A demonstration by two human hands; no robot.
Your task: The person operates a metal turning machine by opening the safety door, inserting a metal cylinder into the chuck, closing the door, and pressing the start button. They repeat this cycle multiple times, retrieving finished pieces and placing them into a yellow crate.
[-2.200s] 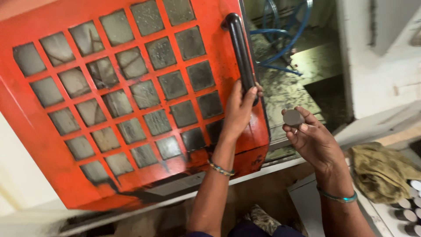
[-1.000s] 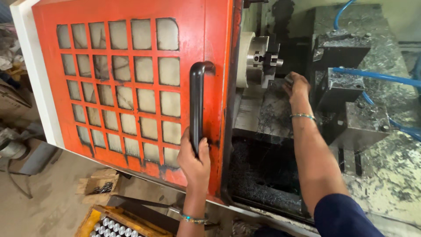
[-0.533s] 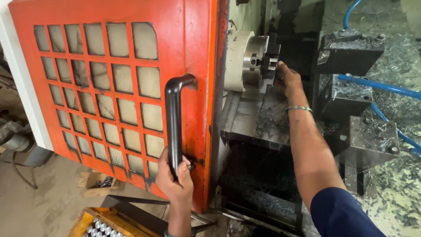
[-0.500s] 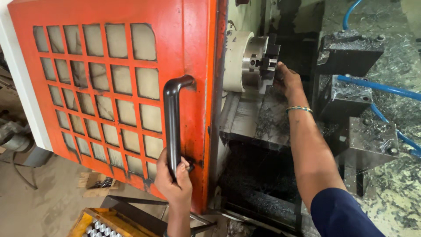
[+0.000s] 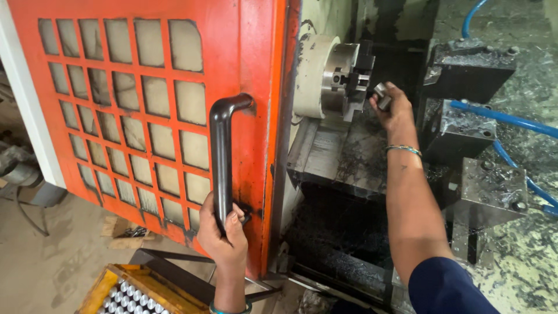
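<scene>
My left hand (image 5: 224,234) grips the lower end of the black handle (image 5: 221,157) on the orange sliding door (image 5: 145,70) of a lathe. The door has a grid of small dirty windows and stands slid to the left. My right hand (image 5: 393,107) reaches inside the machine and holds a small round metal part (image 5: 382,95) just right of the chuck (image 5: 343,78). The chuck's jaws face the part, close to it but apart.
Dark metal tool blocks (image 5: 465,70) and blue hoses (image 5: 505,119) fill the right of the enclosure, with chips all over the bed (image 5: 349,157). A yellow crate of several metal parts (image 5: 119,293) sits on the floor at lower left.
The door has slid left and opened the machine. My right hand, holding the metal part, has gone into the enclosure and now sits just off the chuck face.
</scene>
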